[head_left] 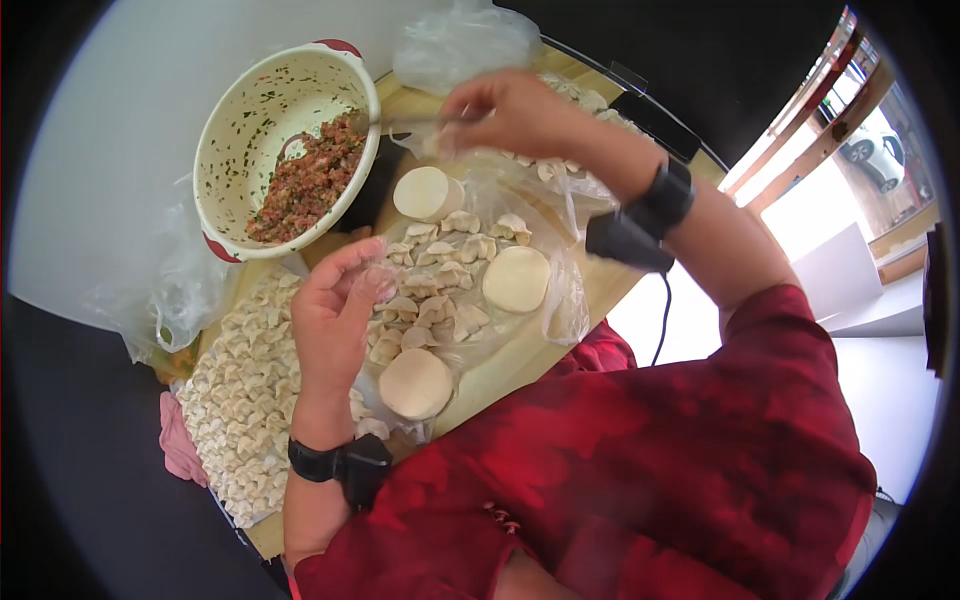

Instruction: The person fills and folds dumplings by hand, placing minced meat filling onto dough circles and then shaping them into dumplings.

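My right hand (505,115), smeared by motion, grips a thin-handled utensil (425,124) whose far end reaches the bowl's rim. The white bowl (225,150) with red handles is tilted and holds minced filling (315,180) flecked with green. My left hand (345,295) is closed, thumb against floury fingertips, over the dumplings; something pale may be between the fingers, but I cannot make it out. Folded dumplings (435,312) lie on plastic in front of it. Round stacks of dumpling wrappers stand around them: one near the bowl (425,195), one at right (516,279), one nearest me (415,384).
Many finished dumplings (245,400) cover the left of the wooden table (495,365), and more (575,95) lie at the far right. Plastic bags (465,45) sit at the back and by the left wall (180,285). A pink cloth (180,440) hangs at the left edge.
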`<state>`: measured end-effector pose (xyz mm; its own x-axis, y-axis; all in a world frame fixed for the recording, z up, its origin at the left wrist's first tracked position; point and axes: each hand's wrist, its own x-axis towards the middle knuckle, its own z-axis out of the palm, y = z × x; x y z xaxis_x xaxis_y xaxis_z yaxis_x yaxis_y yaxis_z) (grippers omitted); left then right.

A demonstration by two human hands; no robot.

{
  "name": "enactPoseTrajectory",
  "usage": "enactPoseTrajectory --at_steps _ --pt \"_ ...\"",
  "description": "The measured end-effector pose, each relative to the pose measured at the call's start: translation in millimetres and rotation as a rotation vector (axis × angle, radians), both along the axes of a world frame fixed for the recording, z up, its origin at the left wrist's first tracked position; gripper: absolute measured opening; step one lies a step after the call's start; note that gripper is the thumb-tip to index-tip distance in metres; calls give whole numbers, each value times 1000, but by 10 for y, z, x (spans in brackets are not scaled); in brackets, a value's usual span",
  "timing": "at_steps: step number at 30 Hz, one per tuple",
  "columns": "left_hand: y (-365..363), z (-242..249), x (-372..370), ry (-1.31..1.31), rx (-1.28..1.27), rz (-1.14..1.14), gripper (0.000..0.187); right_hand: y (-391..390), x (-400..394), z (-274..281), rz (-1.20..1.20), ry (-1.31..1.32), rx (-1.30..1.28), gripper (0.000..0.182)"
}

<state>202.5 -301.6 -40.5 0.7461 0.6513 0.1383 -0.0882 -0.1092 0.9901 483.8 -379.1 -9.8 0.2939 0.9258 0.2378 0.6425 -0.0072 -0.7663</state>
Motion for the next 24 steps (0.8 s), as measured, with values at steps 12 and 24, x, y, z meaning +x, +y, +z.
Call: enactPoseTrajectory --at_steps 12,24 --pt "279 -222 -628 184 -14 157 20 1262 771 -983 -449 -135 -231 38" --pt "257 -303 -554 251 -33 9 19 1423 798 -1311 -321 -90 -184 30"
